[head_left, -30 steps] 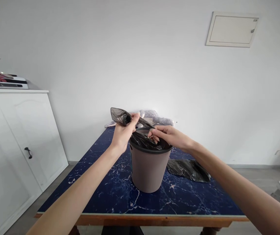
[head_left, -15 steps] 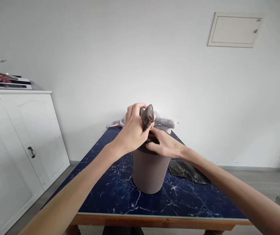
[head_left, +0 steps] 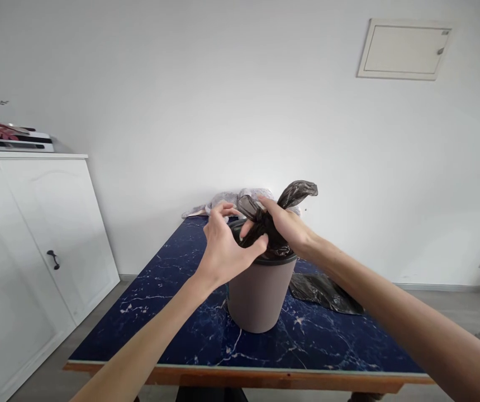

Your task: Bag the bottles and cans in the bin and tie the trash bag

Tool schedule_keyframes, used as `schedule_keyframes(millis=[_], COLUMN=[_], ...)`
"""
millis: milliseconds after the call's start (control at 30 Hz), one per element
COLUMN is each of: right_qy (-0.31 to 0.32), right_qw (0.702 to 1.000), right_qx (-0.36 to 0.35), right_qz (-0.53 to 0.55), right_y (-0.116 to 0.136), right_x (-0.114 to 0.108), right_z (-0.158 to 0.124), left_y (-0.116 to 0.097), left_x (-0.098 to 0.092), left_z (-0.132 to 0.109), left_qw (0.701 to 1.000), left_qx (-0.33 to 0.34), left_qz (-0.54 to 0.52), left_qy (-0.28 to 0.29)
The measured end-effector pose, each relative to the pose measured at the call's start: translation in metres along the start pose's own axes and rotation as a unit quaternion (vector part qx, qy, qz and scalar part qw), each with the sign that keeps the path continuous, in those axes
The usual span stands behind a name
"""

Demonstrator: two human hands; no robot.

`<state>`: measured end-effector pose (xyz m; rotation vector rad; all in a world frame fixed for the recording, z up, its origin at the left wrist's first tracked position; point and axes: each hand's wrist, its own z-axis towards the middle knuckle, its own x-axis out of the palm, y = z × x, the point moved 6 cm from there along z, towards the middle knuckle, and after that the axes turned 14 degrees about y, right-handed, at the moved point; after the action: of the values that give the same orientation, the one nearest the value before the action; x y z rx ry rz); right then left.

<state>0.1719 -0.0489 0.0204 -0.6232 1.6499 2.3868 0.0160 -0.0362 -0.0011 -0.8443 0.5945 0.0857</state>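
On your desk (head_left: 181,340), back from the front edge's middle, stands the bin (head_left: 260,298), likely light and stiff. The black bag (head_left: 270,228) rising from it should be soft, slippery, tearable: pinch its 2 ends. Your right hand (head_left: 285,226) grasps it; your left hand (head_left: 228,251) gapes, thumb against it.

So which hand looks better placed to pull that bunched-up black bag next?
Probably the right hand: its thumb and fingers lie against the bunched black bag at the bin's mouth. The left hand is spread open, fingers and thumb wide apart. How firmly the right one grips cannot be seen.
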Motion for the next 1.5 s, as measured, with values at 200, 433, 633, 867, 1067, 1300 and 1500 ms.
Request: schedule_keyframes(millis=[200, 433, 633, 867, 1067, 1300, 1500], right_qy=[-0.025, 0.182, 0.143, -0.034, -0.040, -0.009, 0.040], right_qw=[0.999, 0.973, 0.914, 0.821, 0.815, 0.815, 0.836], right_qx=[0.036, -0.053, -0.158, -0.163, -0.174, -0.241, -0.225], right_qz=[-0.024, -0.133, -0.346, -0.546, -0.551, -0.528, -0.499], right_y=[-0.009, 0.003, -0.001, -0.008, -0.010, -0.010, -0.012], right_x=[-0.012, -0.024, -0.035, -0.027, -0.013, -0.001, -0.001], right_z=[0.000, -0.025, -0.034, -0.031, -0.031, -0.035, -0.034], left_y=[-0.005, 0.003, 0.014, 0.007, 0.032, 0.030, 0.021], left_x=[0.019, 0.014, 0.013, 0.010, 0.000, 0.005, -0.001], left_z=[0.019, 0.028, 0.031, 0.028, 0.035, 0.046, 0.049], left_qw=[0.991, 0.984, 0.980, 0.963, 0.970, 0.964, 0.978], left_qx=[0.062, 0.093, 0.044, 0.064, -0.033, 0.060, 0.112], left_qz=[0.041, -0.036, -0.091, -0.121, -0.185, -0.194, -0.099], left_qy=[0.110, 0.151, 0.174, 0.234, 0.152, 0.171, 0.146])
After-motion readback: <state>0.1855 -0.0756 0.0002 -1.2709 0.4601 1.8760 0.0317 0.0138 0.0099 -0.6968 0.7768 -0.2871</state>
